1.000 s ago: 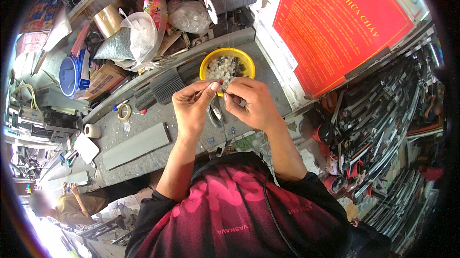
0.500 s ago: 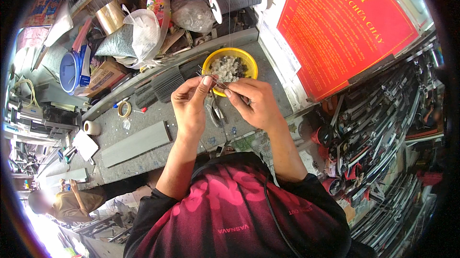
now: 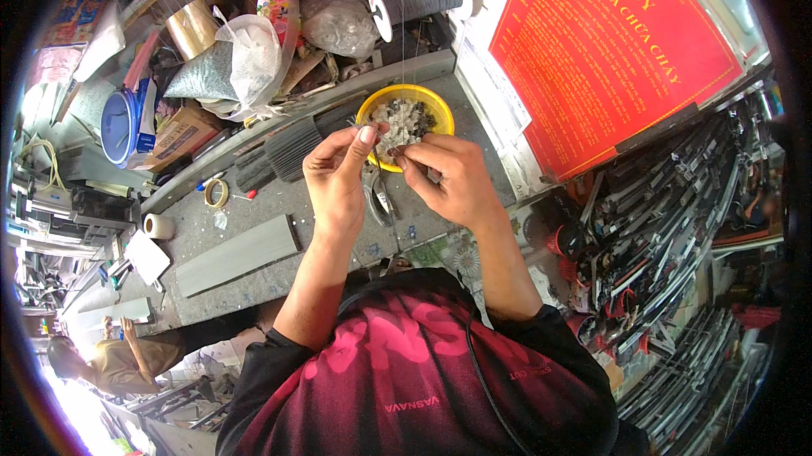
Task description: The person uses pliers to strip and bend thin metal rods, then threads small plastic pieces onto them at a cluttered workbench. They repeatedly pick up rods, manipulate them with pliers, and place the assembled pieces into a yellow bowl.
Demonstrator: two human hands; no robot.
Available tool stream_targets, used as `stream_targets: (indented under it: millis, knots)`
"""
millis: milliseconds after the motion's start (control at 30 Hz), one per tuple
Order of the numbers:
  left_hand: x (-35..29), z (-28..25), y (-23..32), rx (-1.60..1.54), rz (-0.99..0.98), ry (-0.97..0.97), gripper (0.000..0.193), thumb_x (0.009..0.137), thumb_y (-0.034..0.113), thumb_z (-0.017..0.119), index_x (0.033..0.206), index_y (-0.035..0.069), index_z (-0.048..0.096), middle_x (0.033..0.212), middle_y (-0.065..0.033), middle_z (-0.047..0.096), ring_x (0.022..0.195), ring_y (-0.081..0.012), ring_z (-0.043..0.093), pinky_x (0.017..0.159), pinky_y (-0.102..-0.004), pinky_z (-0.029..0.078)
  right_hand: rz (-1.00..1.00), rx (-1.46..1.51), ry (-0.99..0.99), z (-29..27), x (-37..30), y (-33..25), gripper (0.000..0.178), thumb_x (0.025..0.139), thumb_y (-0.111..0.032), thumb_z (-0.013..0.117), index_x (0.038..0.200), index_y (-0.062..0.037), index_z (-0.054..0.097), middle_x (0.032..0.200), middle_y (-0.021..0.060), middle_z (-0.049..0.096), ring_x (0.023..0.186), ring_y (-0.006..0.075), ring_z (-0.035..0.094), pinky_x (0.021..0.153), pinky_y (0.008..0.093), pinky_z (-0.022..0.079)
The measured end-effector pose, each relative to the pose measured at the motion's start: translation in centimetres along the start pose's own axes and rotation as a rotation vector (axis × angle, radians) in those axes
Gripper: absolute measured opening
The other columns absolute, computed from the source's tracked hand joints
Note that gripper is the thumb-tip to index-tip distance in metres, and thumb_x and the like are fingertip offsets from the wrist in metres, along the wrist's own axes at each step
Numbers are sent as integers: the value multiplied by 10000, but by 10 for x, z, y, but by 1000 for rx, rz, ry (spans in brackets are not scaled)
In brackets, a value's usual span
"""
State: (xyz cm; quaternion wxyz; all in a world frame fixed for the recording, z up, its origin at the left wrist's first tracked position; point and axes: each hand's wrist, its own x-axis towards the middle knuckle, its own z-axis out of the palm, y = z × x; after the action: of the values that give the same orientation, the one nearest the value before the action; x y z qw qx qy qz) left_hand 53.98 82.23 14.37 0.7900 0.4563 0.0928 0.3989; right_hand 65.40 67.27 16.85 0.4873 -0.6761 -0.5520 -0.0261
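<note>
Both hands are raised over the bench, close together at the near rim of a yellow bowl [image 3: 448, 122]. In the bowl lie many small whitish, clear and dark pieces [image 3: 406, 120]. My left hand [image 3: 337, 177] is closed in a pinch, thumb against forefinger, on what looks like thin dark cord. Just right of it, my right hand [image 3: 454, 181] also pinches, but the tiny thing at its fingertips is too small to make out. Beneath the hands lies a hand tool with two grey handles [image 3: 381, 200], its upper part partly covered.
A spool of grey cord [image 3: 420, 4] is mounted above the bowl, with thin strands hanging down. Left on the bench are a flat grey strip [image 3: 238, 255], a tape roll [image 3: 216, 194] and ribbed dark strips [image 3: 296, 150]. Metal profiles [image 3: 651, 236] crowd the right. Another person [image 3: 118, 361] works far left.
My fingertips have drawn slightly apart. The dark strands that showed between them are now hardly visible. My left thumb has tipped upward a little.
</note>
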Motion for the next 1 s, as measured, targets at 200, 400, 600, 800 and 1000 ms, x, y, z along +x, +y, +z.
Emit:
stream_targets:
  millis: [200, 400, 600, 800, 1000]
  knots:
    - [2, 2, -3, 84, 22, -13, 118, 1029, 34, 733, 1108, -36, 787, 1104, -153, 799, 1030, -216, 749, 985, -341, 569, 1, -32, -24, 1, 3, 5, 139, 907, -115, 785, 1002, -27, 734, 839, 145, 696, 745, 368, 687, 672, 458, 547]
    - [8, 4, 0, 175, 16, -17, 175, 1048, 73, 726, 1159, -43, 795, 1092, -99, 799, 1001, -138, 702, 963, -283, 528, 82, 92, 119, 1, 10, -2, 269, 933, -172, 816, 1166, -50, 755, 985, 139, 737, 807, 326, 713, 719, 416, 566]
    - [13, 6, 2, 189, 47, -97, 197, 1051, 91, 726, 1165, -54, 794, 1100, -82, 795, 1018, -128, 683, 985, -281, 512, -28, 38, 210, -7, 26, -3, 309, 884, -64, 855, 1183, -32, 784, 958, 88, 713, 795, 196, 691, 667, 317, 527]
    - [22, 7, 0, 221, 110, -60, 219, 1057, 109, 718, 1192, -49, 791, 1142, -99, 793, 1073, -148, 694, 1024, -299, 512, -62, -29, 259, 6, 34, -6, 351, 822, -35, 893, 1152, -6, 775, 971, 108, 706, 829, 255, 705, 729, 356, 564]
    - [24, 6, 3, 182, 71, -5, 225, 1037, 37, 726, 1238, -50, 780, 1214, -133, 786, 1151, -161, 689, 1065, -307, 516, -60, -81, 256, 25, 36, -6, 405, 766, -38, 907, 1145, -12, 766, 980, 116, 701, 884, 298, 700, 791, 408, 571]
